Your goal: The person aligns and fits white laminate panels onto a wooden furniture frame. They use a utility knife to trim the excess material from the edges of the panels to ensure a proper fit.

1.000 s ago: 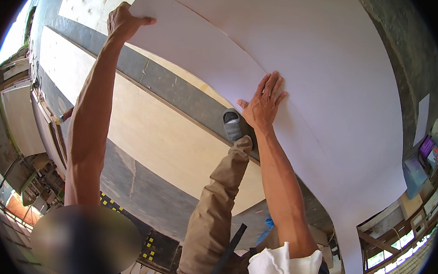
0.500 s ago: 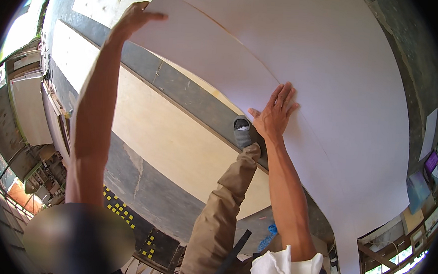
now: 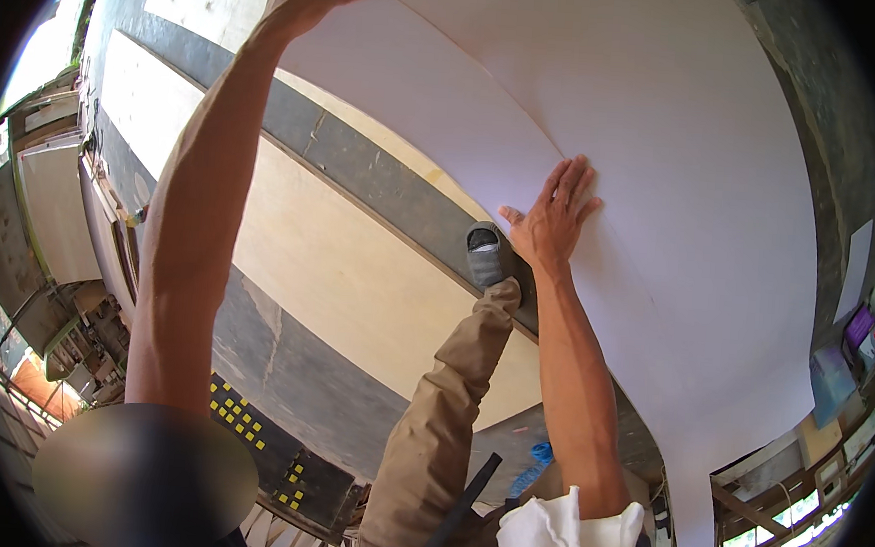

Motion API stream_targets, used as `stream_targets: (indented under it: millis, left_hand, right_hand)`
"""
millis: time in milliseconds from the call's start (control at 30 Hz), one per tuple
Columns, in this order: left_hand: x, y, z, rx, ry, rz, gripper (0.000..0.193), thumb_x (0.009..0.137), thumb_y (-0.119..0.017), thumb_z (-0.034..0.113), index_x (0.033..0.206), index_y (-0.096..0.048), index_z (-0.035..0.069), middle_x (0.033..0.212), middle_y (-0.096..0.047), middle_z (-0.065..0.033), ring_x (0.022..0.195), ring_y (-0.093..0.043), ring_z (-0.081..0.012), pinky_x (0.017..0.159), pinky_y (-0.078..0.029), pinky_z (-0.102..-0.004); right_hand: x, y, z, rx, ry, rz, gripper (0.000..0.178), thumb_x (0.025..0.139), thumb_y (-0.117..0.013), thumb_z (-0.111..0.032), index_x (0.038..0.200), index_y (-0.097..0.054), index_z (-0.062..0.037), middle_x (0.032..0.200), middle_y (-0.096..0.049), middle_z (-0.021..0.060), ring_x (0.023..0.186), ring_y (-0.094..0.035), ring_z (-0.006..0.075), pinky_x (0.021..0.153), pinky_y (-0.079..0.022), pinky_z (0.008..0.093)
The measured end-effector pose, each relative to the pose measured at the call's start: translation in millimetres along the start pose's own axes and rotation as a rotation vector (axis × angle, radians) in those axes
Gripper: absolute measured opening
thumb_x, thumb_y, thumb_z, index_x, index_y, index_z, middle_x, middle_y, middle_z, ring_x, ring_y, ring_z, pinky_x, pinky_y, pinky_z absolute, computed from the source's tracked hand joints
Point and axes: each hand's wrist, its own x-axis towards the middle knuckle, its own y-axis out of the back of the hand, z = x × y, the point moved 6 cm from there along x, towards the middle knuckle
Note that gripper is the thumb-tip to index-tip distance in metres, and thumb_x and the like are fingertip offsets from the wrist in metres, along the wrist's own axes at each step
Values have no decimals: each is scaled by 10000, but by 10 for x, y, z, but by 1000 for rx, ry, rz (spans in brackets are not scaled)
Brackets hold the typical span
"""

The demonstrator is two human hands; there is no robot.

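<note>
A large white sheet spreads over the right half of the view, and a long overlapping white strip runs along its left side, with a thin seam line between them. At the strip's far end, my left hand grips the edge, thumb over the surface and fingers curled, partly hidden at the top of the picture. My right hand lies flat near the seam, fingers stretched forward and thumb out toward the near edge. My foot in a grey slip-on shoe stands just beside that edge.
A long pale plywood board lies on the dark floor to the left. Further left lean several panels. A black mat with yellow squares and a blue crumpled thing are near me.
My left hand has moved farther away and slightly right along with the strip's end. My right hand has stayed almost in place, and the seam by its fingertips has shifted a little.
</note>
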Motion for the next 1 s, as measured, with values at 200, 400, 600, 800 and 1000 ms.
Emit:
stream_targets:
  millis: [200, 400, 600, 800, 1000]
  left_hand:
    - [-119, 225, -64, 96, -114, 64, 1155, 684, -967, 422, 1563, -355, -11, 1549, -417, -254, 1450, -398, -379, 1216, -357, -480]
    - [-124, 55, -267, -493, -334, 245, 1072, 764, -920, 384, 1565, -328, -12, 1598, -327, -252, 1479, -341, -389, 1203, -365, -497]
    - [-435, 308, 231, -56, -317, 241, 578, 743, -892, 475, 1069, -681, 47, 962, -771, -98, 847, -736, -203, 803, -580, -363]
    - [-460, 265, 147, -151, -332, 240, 557, 737, -904, 451, 1046, -677, 47, 947, -768, -104, 828, -735, -197, 793, -584, -358]
    - [-496, 207, 284, -137, -327, 253, 547, 735, -899, 458, 1027, -684, 49, 946, -769, -92, 841, -735, -201, 809, -578, -367]
  right_hand:
    - [11, 0, -39, 38, 13, -4, 1232, 760, -835, -563, 1594, -207, 92, 1700, -116, 268, 1576, -107, 455, 1196, -200, 714]
    - [7, -73, -96, 49, 49, 10, 1253, 768, -820, -578, 1600, -165, 91, 1699, -100, 278, 1582, -80, 447, 1219, -163, 692]
    - [-40, 48, 26, 110, 97, 48, 1379, 623, -897, -608, 1591, -205, 89, 1678, -140, 313, 1577, -106, 451, 1221, -164, 693]
    - [-19, -5, -30, -3, 103, -1, 1404, 552, -939, -588, 1583, -243, 64, 1667, -155, 324, 1558, -109, 501, 1184, -170, 757]
    - [-16, -6, -151, -14, 186, -58, 1278, 654, -902, -546, 1595, -258, 32, 1683, -150, 284, 1558, -115, 496, 1202, -164, 735]
